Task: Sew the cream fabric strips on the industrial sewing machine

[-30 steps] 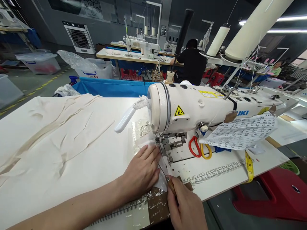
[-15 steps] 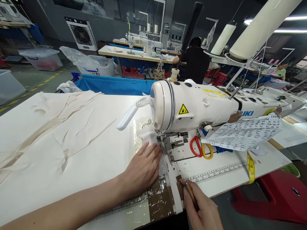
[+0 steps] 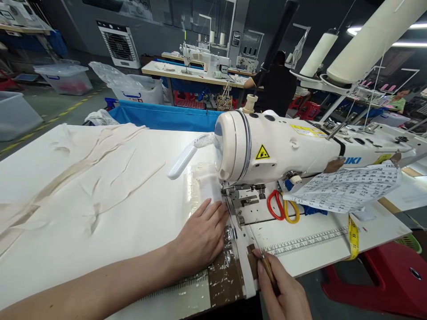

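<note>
- At the lower middle of the frame, the left hand [image 3: 203, 235] lies flat on the cloth [image 3: 100, 195], fingers together, with the fingertips just beside the needle area of the machine [image 3: 283, 146].
- At the lower right, the right hand [image 3: 285, 295] is closed on a thin tool [image 3: 267, 266] with a brown handle. Its metal point rests low over the table [image 3: 300, 263], near the cloth edge.
- The cloth covers the left half of the table in loose folds, and its right edge goes under the machine head.
- I judge the cloth to be light, soft and limp. It should wrinkle and slide easily on the smooth top, so a flat palm close to the edge holds it better than a pinch.
- The tool looks stiff and pointed, so the handle is the safe place to hold it.
- To the right of the needle lie scissors [image 3: 280, 206], a printed sheet [image 3: 347, 189] and a yellow tape [image 3: 352, 235].
</note>
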